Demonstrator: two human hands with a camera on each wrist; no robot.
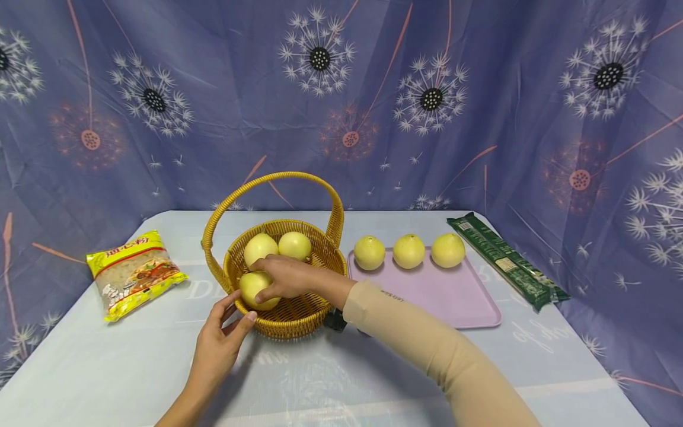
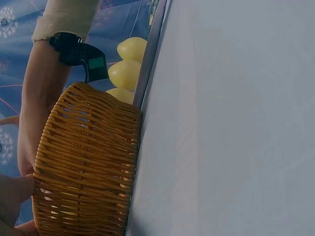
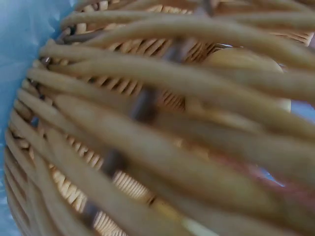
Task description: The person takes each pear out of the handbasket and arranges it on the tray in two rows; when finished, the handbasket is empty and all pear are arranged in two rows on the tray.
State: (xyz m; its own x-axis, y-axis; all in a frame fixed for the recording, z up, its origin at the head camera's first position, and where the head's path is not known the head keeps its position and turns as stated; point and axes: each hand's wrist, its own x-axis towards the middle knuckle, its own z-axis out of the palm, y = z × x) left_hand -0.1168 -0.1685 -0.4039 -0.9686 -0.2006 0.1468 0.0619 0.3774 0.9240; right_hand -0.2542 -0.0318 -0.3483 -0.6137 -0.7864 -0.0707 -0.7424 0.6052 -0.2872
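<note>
White-covered table (image 1: 331, 385) spans the near side. Beige sleeve (image 1: 421, 332) comes in from the near right, small black device (image 1: 335, 320) at its cuff, just beside the basket wall.

Left hand (image 1: 217, 339): at the near-left rim of the yellow-brown wicker basket (image 1: 290, 329). Thumb and forefinger apart, both touching the rim; can't tell if they clamp it. Basket sits upright, left of center.

Right hand (image 1: 288, 277): reaches in over the right side of the basket, fingers and thumb clamped on the near fruit (image 1: 251, 290), pale yellow and round. That fruit is inside the basket at the near left, by the rim. Right wrist view is mostly blurred weave, no help on the grip.

Pink tray (image 1: 432, 302) lies flat to the right of the basket. Yellow printed bag (image 1: 136, 276) lies to the left, well apart from the basket.

Farther back in the basket: two more fruits (image 1: 294, 245), side by side. Handle (image 1: 291, 175) arches up over them. Row of three fruits (image 1: 409, 251) along the tray's far edge, small gaps between. Green packet (image 1: 504, 258) lies slanted just right of the tray, far end leaning left.

Behind everything: blue-purple curtain (image 1: 229, 89), dandelion print.
</note>
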